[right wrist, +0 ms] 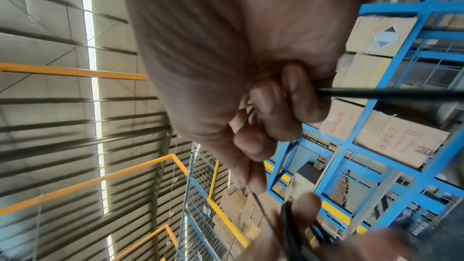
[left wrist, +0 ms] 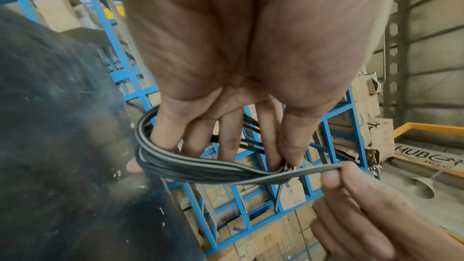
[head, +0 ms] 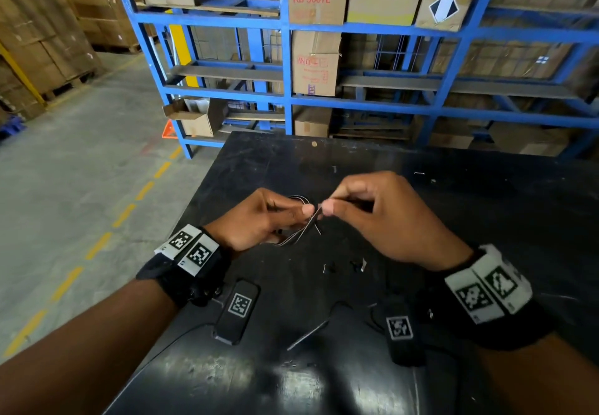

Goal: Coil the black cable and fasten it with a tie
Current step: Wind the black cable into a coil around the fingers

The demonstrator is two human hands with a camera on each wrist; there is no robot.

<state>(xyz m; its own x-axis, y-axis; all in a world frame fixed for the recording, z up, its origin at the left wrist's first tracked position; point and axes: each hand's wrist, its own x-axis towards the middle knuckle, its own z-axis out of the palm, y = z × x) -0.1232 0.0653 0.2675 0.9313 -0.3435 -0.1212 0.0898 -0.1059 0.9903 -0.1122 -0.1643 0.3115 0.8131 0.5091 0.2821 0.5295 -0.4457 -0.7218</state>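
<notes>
The black cable [head: 299, 236] [left wrist: 191, 166] is wound in several loops. My left hand [head: 304, 212] [left wrist: 286, 158] holds this coil above the black table, with the loops round its fingers and thumb and forefinger pinching the bundle. My right hand [head: 327, 207] [left wrist: 336, 174] meets it fingertip to fingertip and pinches one strand drawn out across the coil. In the right wrist view a thin straight black strand [right wrist: 389, 94] runs out of my right hand's [right wrist: 263, 106] curled fingers. I cannot tell whether it is a tie or the cable's end.
On the black table [head: 453, 187], two black tagged blocks [head: 238, 309] [head: 400, 330] lie near my wrists. Small dark bits [head: 358, 265] lie between them and my hands. The table's left edge drops to concrete floor. A blue rack [head: 285, 58] of cartons stands behind.
</notes>
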